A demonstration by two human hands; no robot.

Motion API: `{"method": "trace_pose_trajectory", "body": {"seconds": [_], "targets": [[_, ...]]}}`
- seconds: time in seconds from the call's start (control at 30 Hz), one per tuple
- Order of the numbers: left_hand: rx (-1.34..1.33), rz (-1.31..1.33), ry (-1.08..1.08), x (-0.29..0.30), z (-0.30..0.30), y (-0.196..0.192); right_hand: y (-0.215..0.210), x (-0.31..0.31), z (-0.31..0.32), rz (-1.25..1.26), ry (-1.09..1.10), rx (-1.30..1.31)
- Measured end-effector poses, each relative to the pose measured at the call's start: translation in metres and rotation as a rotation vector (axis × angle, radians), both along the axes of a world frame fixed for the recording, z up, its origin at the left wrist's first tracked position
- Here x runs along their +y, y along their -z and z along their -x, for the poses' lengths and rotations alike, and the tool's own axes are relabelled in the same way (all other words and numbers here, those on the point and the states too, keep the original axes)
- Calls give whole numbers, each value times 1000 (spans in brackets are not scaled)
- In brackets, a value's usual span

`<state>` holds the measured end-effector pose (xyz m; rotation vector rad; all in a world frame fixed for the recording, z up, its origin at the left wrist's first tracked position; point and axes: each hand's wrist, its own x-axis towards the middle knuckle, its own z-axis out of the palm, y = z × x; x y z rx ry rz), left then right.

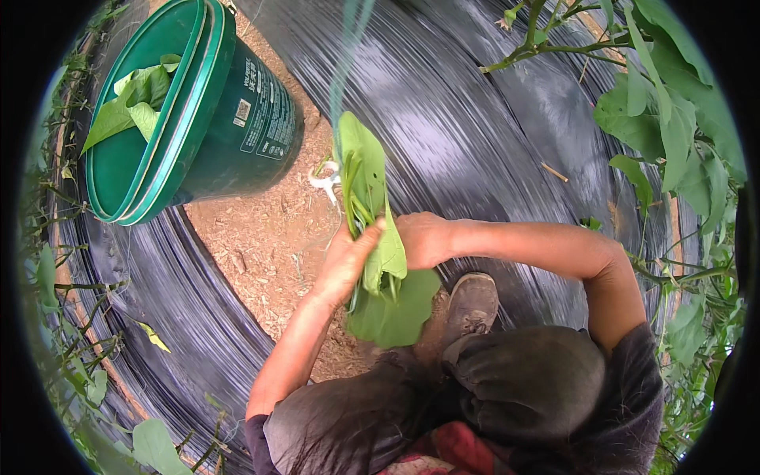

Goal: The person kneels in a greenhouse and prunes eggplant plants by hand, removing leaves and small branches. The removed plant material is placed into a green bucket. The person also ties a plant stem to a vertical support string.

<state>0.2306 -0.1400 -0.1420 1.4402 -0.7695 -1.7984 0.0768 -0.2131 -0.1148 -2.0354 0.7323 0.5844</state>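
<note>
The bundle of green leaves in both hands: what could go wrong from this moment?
The bundle of leaves is gripped only near its middle by the left hand and right hand, so loose lower leaves might slip out onto the mulch. The white scissors lie on the ground nearby and could be stepped on.

Glossy green plastic bucket (pixel 237 119), shiny black plastic sheeting (pixel 475 119), rough wood-chip mulch (pixel 261 245)
</note>
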Motion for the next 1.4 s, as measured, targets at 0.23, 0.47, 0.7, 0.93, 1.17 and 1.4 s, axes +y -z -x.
{"method": "trace_pose_trajectory", "body": {"seconds": [0.23, 0.47, 0.7, 0.93, 1.17, 1.4], "targets": [[-118, -60, 5, -1, -11, 7, -32, -55, 17, -29, 214, -142], [-574, 200, 480, 17, -2, 11, -39, -54, -8, 229, 211, -663], [-452, 217, 554, 34, -29, -18, 36, -142, 51, 721, 657, -317], [-151, 238, -411, 78, -123, -110, 69, -207, 154, 832, 1240, -90], [-501, 702, -463, 78, -298, -314, 62, -196, 185, 896, 1207, 130], [-1096, 885, -642, -103, -351, -318, 84, -183, 234, 878, 1311, -75]]}}
